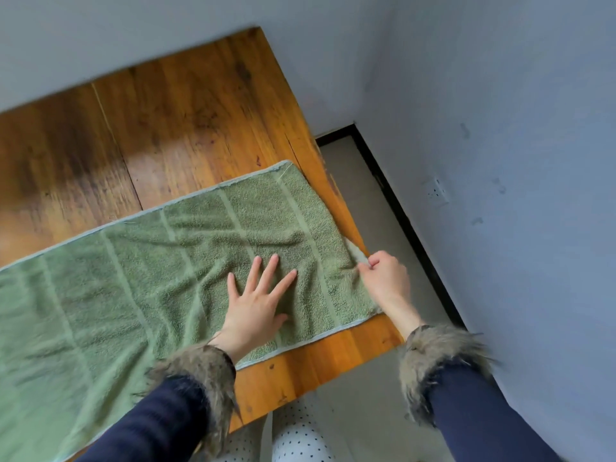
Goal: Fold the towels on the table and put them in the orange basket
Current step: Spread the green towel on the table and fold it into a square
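Two dark blue sleeves (480,418) with shaggy fur cuffs (436,358) are seen nearest the lens, one entering from the lower left and one from the lower right. Below them a white, black-dotted fabric (300,441) is partly shown, cut by the bottom edge; what it belongs to cannot be told.

One green towel (140,278) is laid unfolded across the counter (160,128), with pale stripes running across it and a light hem along its edges. Its left part is cut off by the frame and its near left portion is blurred. Creases are gathered around the middle. The left hand (256,308) is pressed flat on the towel, fingers straight and spread. The right hand (386,278) is placed at the towel's right end, where the grip is curled and a lifted bit of the hem is pinched between thumb and fingers, just at the counter's right edge.

The counter is made of orange-brown wooden planks, worn and dark-stained in places, with a glossy patch of reflected light. It is set into a corner of pale grey-blue walls (500,128). A white wall socket (437,191) is mounted on the right wall, slightly blurred. A strip of beige floor (373,208) with a black skirting board (400,208) is visible between counter and wall.
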{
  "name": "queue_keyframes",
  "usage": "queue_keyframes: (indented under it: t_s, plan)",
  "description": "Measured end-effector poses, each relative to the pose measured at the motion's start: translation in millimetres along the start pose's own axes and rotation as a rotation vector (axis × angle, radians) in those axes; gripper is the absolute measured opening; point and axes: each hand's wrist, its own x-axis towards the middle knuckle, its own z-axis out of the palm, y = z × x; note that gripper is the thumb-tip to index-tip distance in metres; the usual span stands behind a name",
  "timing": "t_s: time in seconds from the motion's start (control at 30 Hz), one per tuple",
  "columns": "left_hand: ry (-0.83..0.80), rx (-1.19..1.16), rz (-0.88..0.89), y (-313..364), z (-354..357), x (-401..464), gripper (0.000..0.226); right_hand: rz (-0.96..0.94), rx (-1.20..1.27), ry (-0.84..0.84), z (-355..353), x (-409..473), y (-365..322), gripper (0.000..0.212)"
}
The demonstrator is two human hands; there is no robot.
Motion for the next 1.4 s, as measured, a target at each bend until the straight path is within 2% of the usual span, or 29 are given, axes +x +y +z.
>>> queue_keyframes:
  t_s: [0.1, 0.2, 0.3, 0.43, 0.53, 0.6, 0.67, 0.8, 0.93, 1.07, 1.17, 1.27, 1.4]
  plan:
    - [0.096, 0.023, -0.021, 6.3, -11.4, 1.5, 0.059, 0.091, 0.096, 0.067, -16.7, 2.8, 11.4, 0.016]
    - [0.238, -0.035, -0.041, 16.3, -30.4, 15.9, 0.043, 0.122, 0.169, 0.044, -17.1, 2.5, 14.6, 0.020]
    - [0.371, -0.070, 0.139, 30.7, -54.2, 42.1, 0.054, 0.031, 0.253, 0.043, -11.8, -2.9, 15.4, 0.029]
    - [0.306, 0.072, 0.494, 54.9, -94.3, 85.0, 0.076, -0.208, 0.305, 0.127, -11.1, -18.0, 13.7, 0.013]
    - [0.145, 0.137, 0.674, 72.3, -107.4, 103.6, 0.066, -0.277, 0.305, 0.170, -10.3, -24.2, 13.2, 0.015]
    - [0.032, 0.083, 0.664, 74.7, -107.6, 108.5, 0.039, -0.277, 0.318, 0.193, -11.9, -25.9, 14.6, 0.013]
    - [0.033, 0.015, 0.660, 69.6, -106.9, 111.8, 0.013, -0.290, 0.335, 0.194, -13.9, -25.6, 17.8, 0.012]
    - [0.146, 0.053, 0.692, 60.5, -116.8, 114.3, 0.016, -0.293, 0.330, 0.188, -18.1, -18.3, 20.2, 0.014]
    - [0.220, 0.105, 0.648, 53.3, -135.0, 121.4, 0.024, -0.267, 0.285, 0.229, -26.5, -6.4, 20.5, 0.015]
    - [0.434, 0.116, 0.491, 33.4, -153.3, 130.5, 0.021, -0.174, 0.267, 0.245, -37.0, 6.5, 31.5, 0.017]
    - [0.518, 0.137, 0.334, 22.2, -166.8, 137.9, 0.019, -0.104, 0.282, 0.276, -43.8, 19.9, 37.2, 0.020]
    - [0.607, 0.156, 0.290, 22.6, -179.2, 145.7, 0.014, -0.111, 0.246, 0.315, -55.0, 30.6, 37.4, 0.023]
    - [0.682, 0.060, 0.282, 39.4, -203.7, 153.1, 0.016, -0.171, 0.128, 0.474, -80.0, 37.3, 32.2, 0.030]
